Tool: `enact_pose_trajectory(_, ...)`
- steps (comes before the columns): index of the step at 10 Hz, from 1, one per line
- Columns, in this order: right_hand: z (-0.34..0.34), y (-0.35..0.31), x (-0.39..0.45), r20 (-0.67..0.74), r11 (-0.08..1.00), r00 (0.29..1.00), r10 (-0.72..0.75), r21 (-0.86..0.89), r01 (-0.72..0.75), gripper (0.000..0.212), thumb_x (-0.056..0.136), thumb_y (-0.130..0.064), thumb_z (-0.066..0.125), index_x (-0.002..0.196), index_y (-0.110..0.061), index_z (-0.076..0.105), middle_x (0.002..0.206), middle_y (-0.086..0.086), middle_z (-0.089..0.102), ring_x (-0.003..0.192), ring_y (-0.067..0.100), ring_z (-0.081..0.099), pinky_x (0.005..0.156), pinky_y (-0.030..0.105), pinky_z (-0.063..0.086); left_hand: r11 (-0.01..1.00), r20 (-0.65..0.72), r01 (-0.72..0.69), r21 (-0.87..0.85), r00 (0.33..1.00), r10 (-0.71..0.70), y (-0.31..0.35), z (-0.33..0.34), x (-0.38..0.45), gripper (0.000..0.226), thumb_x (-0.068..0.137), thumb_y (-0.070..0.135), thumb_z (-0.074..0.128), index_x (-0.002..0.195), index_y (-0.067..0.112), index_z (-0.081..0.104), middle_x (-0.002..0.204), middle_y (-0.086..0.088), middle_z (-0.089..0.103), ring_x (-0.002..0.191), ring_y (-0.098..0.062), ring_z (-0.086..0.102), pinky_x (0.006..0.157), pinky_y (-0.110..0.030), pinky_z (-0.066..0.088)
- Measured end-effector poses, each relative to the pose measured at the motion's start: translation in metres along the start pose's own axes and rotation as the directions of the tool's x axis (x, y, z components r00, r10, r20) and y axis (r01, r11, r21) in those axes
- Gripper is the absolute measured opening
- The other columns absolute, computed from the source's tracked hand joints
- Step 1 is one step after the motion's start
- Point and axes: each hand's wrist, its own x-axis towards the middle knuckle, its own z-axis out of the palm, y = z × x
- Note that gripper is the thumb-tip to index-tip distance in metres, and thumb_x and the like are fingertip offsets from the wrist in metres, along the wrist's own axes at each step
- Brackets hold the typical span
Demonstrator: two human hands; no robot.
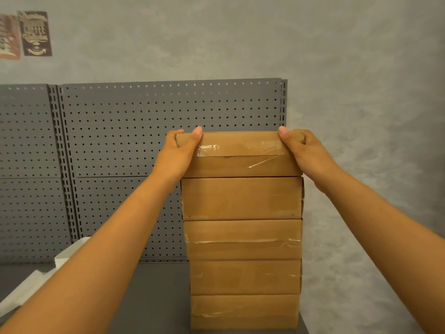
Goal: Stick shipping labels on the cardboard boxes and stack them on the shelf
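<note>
**Five boxes stacked, the top one held at both ends**

Five cardboard boxes are seen piled in one column on the grey shelf [159, 297], at its right end. The top box [238, 154] is held from both sides: its left end is grasped by the left hand [179, 153], thumb laid over the upper front edge and fingers curled round the far corner, and its right end is grasped the same way by the right hand [297, 153]. The long axis of the box runs left to right, square to the line of the forearms, so both hands lie equally near it and neither is favoured. Its underside appears to rest on the second box [242, 198], though a thin dark seam is visible between them and full contact cannot be confirmed. A slight overhang to the left of the box below is noticed.

No shipping label can be made out on any front face; only clear tape is seen. The coming move is judged to be a small sideways squaring of the top box before release, and a tall narrow column could be tipped by a careless push.

Behind the stack a grey pegboard panel [120, 131] is mounted, with a white object [65, 256] at the left and posters [36, 32] on the wall.
</note>
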Motion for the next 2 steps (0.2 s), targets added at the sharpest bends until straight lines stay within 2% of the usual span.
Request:
enact_pose_trajectory(1,0.007,-0.010,-0.005,-0.189,0.982,0.969,-0.159,-0.130,0.136,0.065,0.091,-0.053,0.050,0.143,-0.018,0.032,0.143,0.005,0.041,0.129,0.023,0.042,0.095,0.028,0.035,1.000,0.075,0.022,0.017,0.997,-0.023,0.000,-0.012,-0.002,0.076,0.086,0.067,0.044,0.149,0.032,0.020,0.143,0.003,0.038,0.125,-0.021,0.043,0.095,-0.036,0.039)
enact_pose_trajectory(2,0.021,-0.027,-0.019,-0.246,0.881,0.860,-0.448,-0.283,0.378,0.053,0.094,-0.036,0.053,0.141,-0.016,0.037,0.142,0.003,0.042,0.132,0.019,0.039,0.109,0.030,0.031,0.993,-0.010,-0.055,0.106,0.998,0.056,0.005,-0.022,-0.016,0.071,0.091,0.059,0.042,0.151,0.027,0.018,0.154,0.002,0.030,0.137,-0.020,0.036,0.100,-0.034,0.036)
